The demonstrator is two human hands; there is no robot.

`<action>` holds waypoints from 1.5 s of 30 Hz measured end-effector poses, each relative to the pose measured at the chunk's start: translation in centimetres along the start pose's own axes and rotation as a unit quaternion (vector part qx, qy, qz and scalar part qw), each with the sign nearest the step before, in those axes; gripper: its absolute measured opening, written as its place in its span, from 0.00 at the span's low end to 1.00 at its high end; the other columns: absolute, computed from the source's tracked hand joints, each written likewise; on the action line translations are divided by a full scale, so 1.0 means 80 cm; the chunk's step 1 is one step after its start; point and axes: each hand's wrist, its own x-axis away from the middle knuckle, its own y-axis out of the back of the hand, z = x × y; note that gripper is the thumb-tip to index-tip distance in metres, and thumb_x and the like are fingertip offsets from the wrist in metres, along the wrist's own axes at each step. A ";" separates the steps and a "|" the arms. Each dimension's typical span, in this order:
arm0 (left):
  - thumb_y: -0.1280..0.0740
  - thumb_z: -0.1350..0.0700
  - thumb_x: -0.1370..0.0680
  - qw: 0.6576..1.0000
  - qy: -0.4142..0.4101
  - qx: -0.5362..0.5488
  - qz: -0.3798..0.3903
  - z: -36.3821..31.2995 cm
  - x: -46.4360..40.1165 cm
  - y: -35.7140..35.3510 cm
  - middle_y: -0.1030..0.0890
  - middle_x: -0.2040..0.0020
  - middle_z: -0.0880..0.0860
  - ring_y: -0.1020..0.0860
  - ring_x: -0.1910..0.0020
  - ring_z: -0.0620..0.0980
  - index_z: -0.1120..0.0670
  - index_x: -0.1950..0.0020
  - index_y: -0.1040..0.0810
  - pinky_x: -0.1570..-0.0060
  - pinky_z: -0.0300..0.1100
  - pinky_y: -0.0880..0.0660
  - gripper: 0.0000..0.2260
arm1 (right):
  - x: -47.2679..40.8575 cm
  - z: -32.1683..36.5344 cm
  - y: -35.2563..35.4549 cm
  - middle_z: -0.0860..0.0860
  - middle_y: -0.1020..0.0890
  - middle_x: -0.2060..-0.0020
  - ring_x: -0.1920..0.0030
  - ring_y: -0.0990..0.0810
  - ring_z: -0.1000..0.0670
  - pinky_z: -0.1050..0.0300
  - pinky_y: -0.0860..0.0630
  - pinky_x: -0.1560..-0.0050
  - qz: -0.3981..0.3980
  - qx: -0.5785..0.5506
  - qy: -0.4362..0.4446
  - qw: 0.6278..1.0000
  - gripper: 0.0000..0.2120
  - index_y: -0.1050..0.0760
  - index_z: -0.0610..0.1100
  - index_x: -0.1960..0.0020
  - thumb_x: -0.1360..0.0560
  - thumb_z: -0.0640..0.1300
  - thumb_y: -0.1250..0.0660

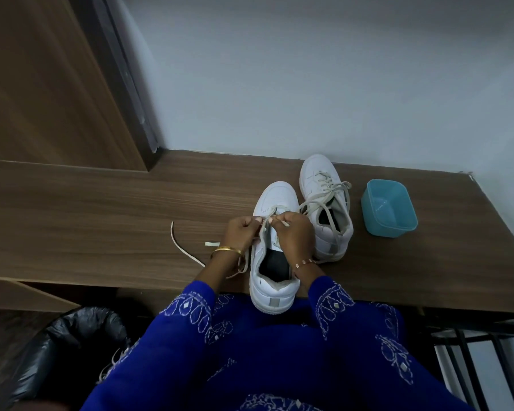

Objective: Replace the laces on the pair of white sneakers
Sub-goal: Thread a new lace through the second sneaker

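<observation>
Head view: limp, light lace (267, 218) (best taken near its stiff tip), pinched by left hand (242, 231) and right hand (294, 232) over near sneaker (275, 250).

A wood-grain desk (101, 203) meets a pale wall (309, 69), wooden panel (42, 84) at left.

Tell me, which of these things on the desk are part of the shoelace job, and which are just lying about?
Part of the job: near sneaker, gripped by the left hand and right hand at its lace; far sneaker, laced; loose lace end on the desk.

Lying about: blue tub; black bin bag.
</observation>
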 end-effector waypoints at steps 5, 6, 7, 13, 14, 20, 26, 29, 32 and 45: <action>0.33 0.66 0.27 0.996 -0.006 -0.069 -0.064 -0.009 -0.009 -0.006 0.24 0.72 0.51 0.26 0.74 0.44 0.58 0.68 0.21 0.67 0.40 0.24 0.10 | -0.004 0.000 0.011 0.41 0.18 0.60 0.55 0.21 0.43 0.51 0.26 0.53 0.026 0.092 0.042 0.995 0.09 0.19 0.35 0.58 0.26 0.40 0.35; 0.33 0.66 0.27 0.995 -0.002 -0.056 -0.079 -0.010 -0.009 -0.006 0.24 0.71 0.51 0.26 0.75 0.42 0.56 0.71 0.24 0.70 0.38 0.24 0.13 | -0.003 0.000 0.015 0.41 0.18 0.60 0.56 0.21 0.42 0.49 0.25 0.53 0.016 0.128 0.075 0.989 0.08 0.19 0.36 0.57 0.27 0.40 0.35; 0.33 0.67 0.27 0.996 0.008 -0.027 -0.088 -0.010 -0.008 -0.005 0.23 0.71 0.52 0.25 0.75 0.43 0.56 0.72 0.25 0.73 0.37 0.25 0.14 | 0.000 0.000 0.020 0.41 0.18 0.61 0.57 0.22 0.42 0.49 0.25 0.55 -0.009 0.172 0.125 0.977 0.07 0.19 0.37 0.57 0.28 0.40 0.34; 0.38 0.68 0.24 0.961 0.069 0.223 -0.149 -0.030 -0.005 0.000 0.25 0.78 0.52 0.28 0.83 0.43 0.59 0.66 0.28 0.81 0.33 0.29 0.11 | 0.028 0.004 0.044 0.48 0.25 0.73 0.73 0.26 0.49 0.62 0.37 0.74 -0.028 0.345 0.354 0.869 0.12 0.25 0.42 0.69 0.42 0.45 0.23; 0.39 0.67 0.23 0.949 0.073 0.263 -0.160 -0.034 -0.008 0.005 0.25 0.77 0.53 0.28 0.83 0.43 0.59 0.65 0.29 0.80 0.34 0.28 0.10 | 0.031 0.000 0.044 0.49 0.25 0.74 0.75 0.26 0.50 0.64 0.39 0.76 -0.017 0.359 0.354 0.863 0.14 0.26 0.43 0.70 0.44 0.44 0.21; 0.53 0.55 0.17 0.873 0.062 0.446 -0.186 -0.079 -0.018 0.067 0.23 0.69 0.54 0.22 0.74 0.50 0.60 0.59 0.31 0.70 0.42 0.24 0.17 | 0.045 -0.027 0.036 0.49 0.26 0.76 0.80 0.28 0.52 0.66 0.38 0.81 0.005 0.392 0.311 0.866 0.18 0.28 0.43 0.69 0.49 0.32 0.21; 0.46 0.58 0.21 0.865 -0.129 0.180 -0.451 -0.074 -0.035 0.130 0.32 0.68 0.50 0.34 0.70 0.46 0.51 0.62 0.33 0.64 0.44 0.35 0.10 | 0.043 -0.027 0.039 0.48 0.27 0.77 0.81 0.28 0.51 0.64 0.40 0.82 0.008 0.362 0.300 0.883 0.19 0.29 0.42 0.68 0.48 0.31 0.21; 0.40 0.59 0.21 0.933 -0.110 -0.109 -0.325 -0.049 -0.026 0.101 0.23 0.59 0.61 0.24 0.58 0.56 0.63 0.53 0.25 0.57 0.45 0.32 0.08 | 0.044 -0.024 0.039 0.48 0.27 0.78 0.80 0.28 0.52 0.65 0.43 0.80 0.019 0.366 0.292 0.883 0.19 0.28 0.42 0.68 0.49 0.32 0.20; 0.38 0.57 0.23 0.917 -0.074 -0.355 -0.165 -0.034 -0.012 0.062 0.20 0.52 0.61 0.23 0.51 0.60 0.60 0.48 0.23 0.57 0.45 0.31 0.08 | 0.043 -0.025 0.039 0.49 0.27 0.78 0.81 0.29 0.54 0.65 0.45 0.79 0.024 0.370 0.283 0.885 0.20 0.29 0.43 0.69 0.50 0.32 0.20; 0.36 0.53 0.23 0.910 -0.133 -0.353 -0.173 -0.033 0.004 0.035 0.18 0.57 0.62 0.21 0.54 0.60 0.61 0.52 0.18 0.59 0.42 0.31 0.12 | 0.042 -0.023 0.041 0.50 0.27 0.78 0.80 0.28 0.54 0.65 0.45 0.77 0.034 0.341 0.265 0.902 0.20 0.28 0.43 0.67 0.50 0.31 0.21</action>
